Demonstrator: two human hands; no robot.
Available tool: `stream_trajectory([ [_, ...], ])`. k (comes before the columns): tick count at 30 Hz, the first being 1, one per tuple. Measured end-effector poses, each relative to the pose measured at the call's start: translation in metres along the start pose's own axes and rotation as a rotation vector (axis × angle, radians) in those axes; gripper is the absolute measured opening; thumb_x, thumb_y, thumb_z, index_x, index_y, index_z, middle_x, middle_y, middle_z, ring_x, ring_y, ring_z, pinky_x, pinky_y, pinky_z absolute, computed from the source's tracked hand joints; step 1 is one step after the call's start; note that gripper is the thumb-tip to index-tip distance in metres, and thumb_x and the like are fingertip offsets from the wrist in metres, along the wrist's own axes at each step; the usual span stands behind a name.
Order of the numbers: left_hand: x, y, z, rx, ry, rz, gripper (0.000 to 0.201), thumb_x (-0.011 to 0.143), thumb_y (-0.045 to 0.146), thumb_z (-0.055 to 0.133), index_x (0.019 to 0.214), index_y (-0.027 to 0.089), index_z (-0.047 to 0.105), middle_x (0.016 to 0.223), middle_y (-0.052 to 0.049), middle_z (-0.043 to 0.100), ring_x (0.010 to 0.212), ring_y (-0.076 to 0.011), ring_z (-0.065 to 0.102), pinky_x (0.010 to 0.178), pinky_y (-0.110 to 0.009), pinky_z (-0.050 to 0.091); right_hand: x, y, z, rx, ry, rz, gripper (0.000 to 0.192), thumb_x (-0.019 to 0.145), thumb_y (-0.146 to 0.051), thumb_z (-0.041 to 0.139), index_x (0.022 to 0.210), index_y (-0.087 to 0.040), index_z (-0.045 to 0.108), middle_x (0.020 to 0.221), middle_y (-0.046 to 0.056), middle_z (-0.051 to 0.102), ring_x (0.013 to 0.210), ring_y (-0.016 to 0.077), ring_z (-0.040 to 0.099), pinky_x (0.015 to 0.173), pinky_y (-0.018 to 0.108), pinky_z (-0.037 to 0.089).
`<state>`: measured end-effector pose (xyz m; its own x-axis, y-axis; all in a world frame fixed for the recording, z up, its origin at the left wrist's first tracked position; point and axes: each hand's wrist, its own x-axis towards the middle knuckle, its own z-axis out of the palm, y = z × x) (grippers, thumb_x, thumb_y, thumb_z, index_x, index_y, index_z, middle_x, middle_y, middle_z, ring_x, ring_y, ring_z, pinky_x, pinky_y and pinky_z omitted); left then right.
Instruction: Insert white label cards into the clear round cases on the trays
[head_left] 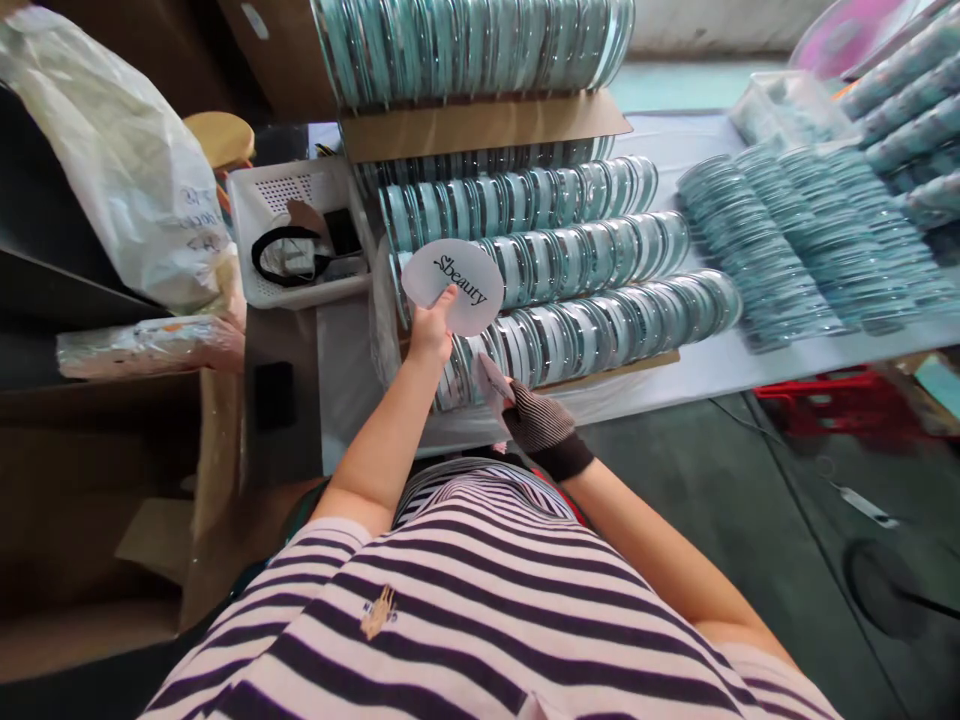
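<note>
My bare left hand grips a round white disc printed with "Sbeauty" in dark letters, its thumb on the face. The disc is above the left end of the nearer rows of clear round pieces, which stand on edge. A dark striped, fingerless-looking glove covers my right hand. Closed at the near edge of the front row, it holds a thin, flat pinkish-grey piece, seen nearly edge-on. What kind of piece this is, I cannot make out.
More clear rounds stand behind a cardboard strip. Flat rows of rounds lie on the right of the white-covered table. Left are a white basket and a plastic bag. A red crate is below right.
</note>
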<state>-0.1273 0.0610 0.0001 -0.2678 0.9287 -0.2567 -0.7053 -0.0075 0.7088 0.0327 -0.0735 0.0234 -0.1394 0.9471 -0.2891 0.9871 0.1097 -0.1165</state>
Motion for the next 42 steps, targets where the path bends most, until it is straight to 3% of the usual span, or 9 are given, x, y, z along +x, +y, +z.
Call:
stream_trajectory([
  [4,0.001,0.001,-0.002,-0.034,0.026,0.007,0.047,0.076,0.017,0.080,0.121,0.022,0.067,0.122,-0.008,0.072,0.121,-0.0254,0.064,0.106,-0.045,0.050,0.032,-0.015,0.003,0.018,0.026,0.016,0.041,0.100,-0.042,0.038,0.130,-0.018,0.051,0.093,0.010,0.075,0.083,0.0242,0.072,0.065,0.027,0.041],
  [13,-0.004,0.002,0.002,-0.082,0.074,0.005,0.053,0.076,0.017,0.082,0.126,0.021,0.065,0.123,-0.009,0.072,0.121,-0.0253,0.064,0.107,-0.044,0.049,0.031,-0.001,0.008,0.036,0.121,0.020,0.030,0.101,-0.032,0.037,0.113,-0.017,0.060,0.097,0.009,0.075,0.081,0.0199,0.070,0.062,0.026,0.034],
  [23,0.001,0.000,-0.004,-0.060,0.086,0.005,0.048,0.076,0.023,0.083,0.121,0.021,0.067,0.122,-0.009,0.072,0.120,-0.0254,0.065,0.104,-0.044,0.053,0.043,-0.010,0.017,-0.055,0.025,-0.118,0.031,0.100,-0.024,0.037,0.112,-0.016,0.064,0.096,0.017,0.075,0.092,0.0244,0.072,0.075,0.030,0.047],
  [29,-0.002,0.000,-0.005,-0.072,0.082,0.045,0.047,0.076,0.023,0.082,0.120,0.020,0.067,0.123,-0.009,0.072,0.121,-0.0249,0.064,0.103,-0.042,0.053,0.048,0.001,0.013,0.561,-0.252,-0.175,0.034,0.097,-0.034,0.043,0.119,-0.015,0.059,0.075,0.007,0.073,0.062,0.0167,0.068,0.057,0.025,0.053],
  [31,-0.004,-0.001,-0.003,-0.072,0.094,0.061,0.047,0.075,0.023,0.083,0.119,0.019,0.067,0.122,-0.010,0.072,0.120,-0.0254,0.065,0.102,-0.042,0.053,0.048,0.003,0.007,0.615,-0.258,-0.188,0.037,0.098,-0.040,0.041,0.111,-0.013,0.063,0.065,0.005,0.070,0.052,0.0150,0.064,0.051,0.023,0.050],
  [33,-0.005,-0.003,0.000,-0.061,0.108,0.073,0.046,0.073,0.023,0.084,0.116,0.018,0.068,0.119,-0.011,0.073,0.117,-0.0256,0.066,0.101,-0.043,0.054,0.051,0.003,-0.004,0.534,-0.154,-0.134,0.036,0.096,-0.043,0.045,0.098,-0.014,0.067,0.068,0.008,0.070,0.058,0.0167,0.066,0.056,0.024,0.052],
  [35,-0.007,-0.005,0.002,-0.039,0.108,0.097,0.041,0.070,0.022,0.085,0.109,0.017,0.070,0.114,-0.010,0.075,0.114,-0.0257,0.067,0.100,-0.043,0.053,0.059,0.004,-0.021,0.416,0.081,-0.091,0.036,0.096,-0.042,0.045,0.099,-0.016,0.069,0.083,0.012,0.074,0.077,0.0200,0.070,0.070,0.028,0.054],
  [39,-0.019,-0.007,0.002,0.047,0.065,0.171,0.036,0.064,0.024,0.088,0.096,0.015,0.073,0.101,-0.007,0.077,0.108,-0.0260,0.070,0.100,-0.042,0.053,0.077,0.008,-0.053,0.380,0.511,-0.178,0.048,0.099,-0.040,0.036,0.135,-0.015,0.055,0.130,0.017,0.064,0.121,0.0239,0.060,0.100,0.040,0.048],
  [42,-0.030,-0.008,-0.003,0.118,0.071,0.199,0.040,0.062,0.028,0.089,0.097,0.016,0.073,0.098,-0.006,0.077,0.107,-0.0271,0.070,0.100,-0.042,0.054,0.074,0.004,-0.059,0.242,0.577,-0.245,0.064,0.094,-0.043,0.045,0.149,-0.011,0.040,0.151,0.021,0.045,0.141,0.0299,0.040,0.112,0.050,0.039],
])
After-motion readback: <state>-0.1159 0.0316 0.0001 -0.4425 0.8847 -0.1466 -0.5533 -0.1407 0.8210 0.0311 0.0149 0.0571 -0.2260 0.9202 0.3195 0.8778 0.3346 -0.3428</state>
